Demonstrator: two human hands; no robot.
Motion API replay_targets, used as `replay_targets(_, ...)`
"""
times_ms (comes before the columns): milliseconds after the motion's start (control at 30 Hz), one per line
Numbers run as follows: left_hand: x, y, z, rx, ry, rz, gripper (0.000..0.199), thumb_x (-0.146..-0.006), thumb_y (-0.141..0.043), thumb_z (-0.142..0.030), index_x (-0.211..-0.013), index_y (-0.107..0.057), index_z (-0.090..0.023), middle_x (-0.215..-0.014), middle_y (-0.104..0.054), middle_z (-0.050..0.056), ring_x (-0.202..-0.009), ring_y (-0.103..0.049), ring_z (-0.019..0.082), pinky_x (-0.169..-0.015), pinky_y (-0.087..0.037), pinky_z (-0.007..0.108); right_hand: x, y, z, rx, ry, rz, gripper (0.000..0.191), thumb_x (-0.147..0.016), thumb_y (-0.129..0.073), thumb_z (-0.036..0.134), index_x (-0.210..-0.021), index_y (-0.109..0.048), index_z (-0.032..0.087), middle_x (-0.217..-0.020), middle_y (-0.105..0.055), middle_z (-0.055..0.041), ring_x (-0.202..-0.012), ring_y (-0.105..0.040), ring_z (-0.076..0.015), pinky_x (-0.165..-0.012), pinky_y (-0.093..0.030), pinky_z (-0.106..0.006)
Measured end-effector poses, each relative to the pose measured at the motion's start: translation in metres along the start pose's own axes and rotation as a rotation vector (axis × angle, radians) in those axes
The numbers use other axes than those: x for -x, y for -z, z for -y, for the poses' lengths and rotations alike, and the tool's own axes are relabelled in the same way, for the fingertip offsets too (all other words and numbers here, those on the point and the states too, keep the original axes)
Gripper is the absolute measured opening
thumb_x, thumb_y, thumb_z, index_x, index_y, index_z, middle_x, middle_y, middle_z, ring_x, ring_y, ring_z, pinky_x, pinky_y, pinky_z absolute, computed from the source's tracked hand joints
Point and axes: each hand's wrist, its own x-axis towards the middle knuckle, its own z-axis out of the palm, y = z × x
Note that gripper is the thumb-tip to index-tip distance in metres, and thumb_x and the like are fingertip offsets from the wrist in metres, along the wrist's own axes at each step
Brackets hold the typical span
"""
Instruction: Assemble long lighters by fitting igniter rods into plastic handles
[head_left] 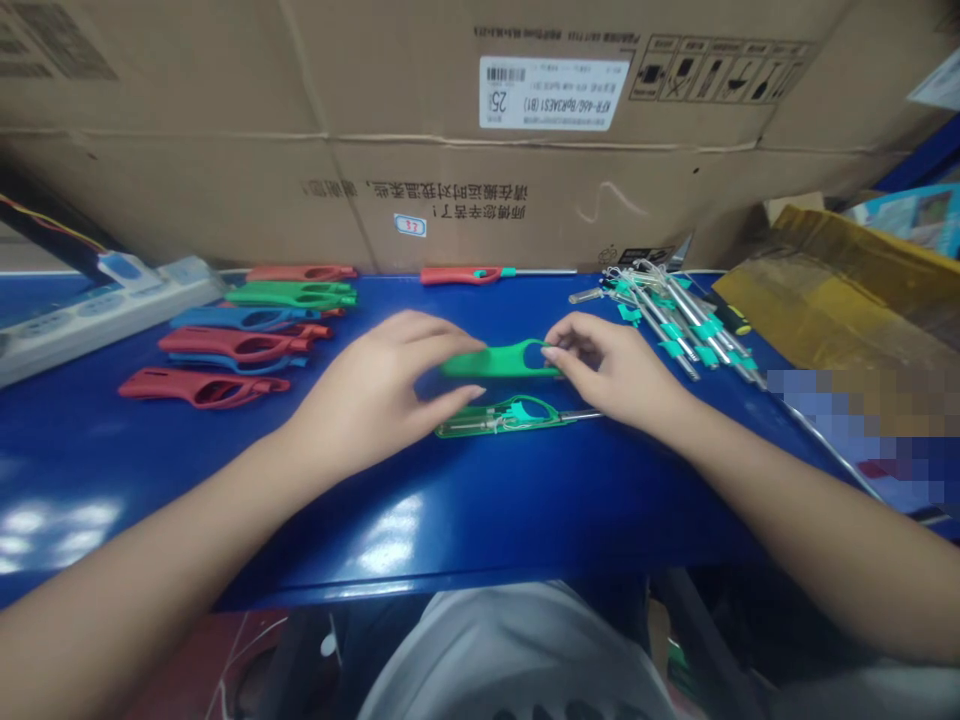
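A green plastic shell half (499,361) is held level between my two hands, just above the blue table (300,520). My left hand (390,375) grips its left end between thumb and fingers. At its right end, beside the oval opening, my right hand (611,365) pinches it. Below the shell, on the table, lies an open green lighter half (487,420) with clear and teal inner parts, thin wires and a metal tube pointing right. A red lighter (461,275) with a metal tube lies farther back.
Red, green and blue shells (202,388) lie in a column at the left, near a white power strip (97,310). Metal tubes with teal parts (686,320) are heaped at the right, beside a taped yellow-brown package (832,300). A cardboard wall (247,190) stands behind.
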Motion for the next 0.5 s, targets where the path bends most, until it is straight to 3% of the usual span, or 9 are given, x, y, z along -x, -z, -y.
replay_targets(167, 0.001, 0.0, 0.006, -0.119, -0.09, 0.014, 0.034, -0.095, -0.065, -0.028, -0.126, -0.07, -0.016, -0.118, -0.074, 0.011, -0.106, -0.068, 0.027, -0.092, -0.056, 0.041, 0.0, 0.0, 0.007, -0.375, -0.199, 0.111, 0.015, -0.086, -0.069, 0.032, -0.089, -0.063, 0.018, -0.078, -0.069, -0.0045, -0.071, -0.067, -0.0172, -0.063, -0.053, -0.029)
replay_targets(267, 0.001, 0.001, 0.007, -0.095, -0.08, 0.101, 0.031, -0.097, -0.062, -0.031, -0.122, -0.072, -0.017, -0.114, -0.075, 0.011, -0.102, -0.07, 0.026, -0.09, -0.057, 0.04, 0.002, 0.003, 0.012, -0.4, -0.208, 0.228, 0.026, -0.089, -0.064, 0.029, -0.111, -0.066, 0.016, -0.092, -0.074, -0.0086, -0.081, -0.07, -0.0192, -0.063, -0.053, -0.028)
replay_targets(367, 0.0, 0.003, 0.006, -0.03, -0.025, 0.158, 0.032, -0.097, -0.06, -0.034, -0.121, -0.072, -0.018, -0.113, -0.074, 0.01, -0.102, -0.07, 0.025, -0.091, -0.057, 0.038, 0.005, 0.005, 0.016, -0.237, -0.075, 0.246, 0.038, -0.094, -0.057, 0.031, -0.13, -0.063, 0.018, -0.102, -0.073, -0.009, -0.089, -0.069, -0.0207, -0.069, -0.056, -0.032)
replay_targets(500, -0.001, 0.005, 0.006, 0.023, -0.003, 0.18, 0.031, -0.096, -0.061, -0.036, -0.119, -0.073, -0.019, -0.109, -0.075, 0.008, -0.098, -0.07, 0.024, -0.089, -0.056, 0.036, 0.007, 0.007, 0.015, 0.009, 0.195, 0.25, 0.037, -0.094, -0.064, 0.036, -0.127, -0.065, 0.022, -0.109, -0.068, -0.0077, -0.102, -0.065, -0.0225, -0.092, -0.053, -0.038)
